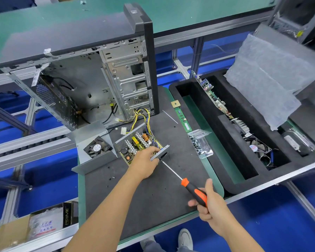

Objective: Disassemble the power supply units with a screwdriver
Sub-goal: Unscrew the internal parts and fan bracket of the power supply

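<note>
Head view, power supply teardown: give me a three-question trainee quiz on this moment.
1. True or false: the right hand grips the orange-and-black-handled screwdriver.
2. What does the left hand hold? A) the grey metal cover with the black fan B) the opened power supply with its exposed circuit board C) the clear plastic box of screws
3. Fill in: the screwdriver's tip points at the power supply's ____ side panel, next to the left hand.

Key: 1 true; 2 B; 3 grey metal.
</note>
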{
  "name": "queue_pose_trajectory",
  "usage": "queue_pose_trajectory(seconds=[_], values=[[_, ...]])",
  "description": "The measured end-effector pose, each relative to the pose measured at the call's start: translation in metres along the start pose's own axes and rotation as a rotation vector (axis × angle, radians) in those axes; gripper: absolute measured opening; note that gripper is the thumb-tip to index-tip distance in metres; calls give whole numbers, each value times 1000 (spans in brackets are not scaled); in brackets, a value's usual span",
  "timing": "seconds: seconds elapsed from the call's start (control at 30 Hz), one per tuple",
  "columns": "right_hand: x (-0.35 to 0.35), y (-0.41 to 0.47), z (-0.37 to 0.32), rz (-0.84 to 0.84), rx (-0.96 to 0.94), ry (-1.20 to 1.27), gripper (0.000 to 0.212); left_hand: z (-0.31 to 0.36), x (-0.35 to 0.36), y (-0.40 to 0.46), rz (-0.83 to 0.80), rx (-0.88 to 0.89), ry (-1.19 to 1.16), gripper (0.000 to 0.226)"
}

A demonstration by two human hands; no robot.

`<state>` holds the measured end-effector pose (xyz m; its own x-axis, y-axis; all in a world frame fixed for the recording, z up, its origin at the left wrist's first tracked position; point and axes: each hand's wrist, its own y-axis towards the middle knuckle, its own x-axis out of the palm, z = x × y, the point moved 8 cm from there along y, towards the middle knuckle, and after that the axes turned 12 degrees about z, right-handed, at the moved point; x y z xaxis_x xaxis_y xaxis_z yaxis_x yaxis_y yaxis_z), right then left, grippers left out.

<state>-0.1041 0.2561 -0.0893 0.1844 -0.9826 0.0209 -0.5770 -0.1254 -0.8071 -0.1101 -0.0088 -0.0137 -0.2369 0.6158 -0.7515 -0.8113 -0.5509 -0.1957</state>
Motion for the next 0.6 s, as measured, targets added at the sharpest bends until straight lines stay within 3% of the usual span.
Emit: queue_pose_trajectory(seconds=[0.1,0.13,0.3,0.43,0.5,0.6], values=[[-3,0,-6,8,-104,39,40,0,0,-1,-5,3,-6,34],[-5,-2,-9,12,-133,81,46,0,0,-1,-6,2,-10,34],[-5,-2,3,-9,58,78,56,2,0,0,-2,15,4,34],[-6,-4,-5,-37,-44,85,37,0,1,-1,0,8,1,33],[-5,-7,-8,-40,-67,137,48,0,1,-1,-1,9,7,33],[-3,-5,-1,-28,40,129,53,0,1,0,8,9,5,33]])
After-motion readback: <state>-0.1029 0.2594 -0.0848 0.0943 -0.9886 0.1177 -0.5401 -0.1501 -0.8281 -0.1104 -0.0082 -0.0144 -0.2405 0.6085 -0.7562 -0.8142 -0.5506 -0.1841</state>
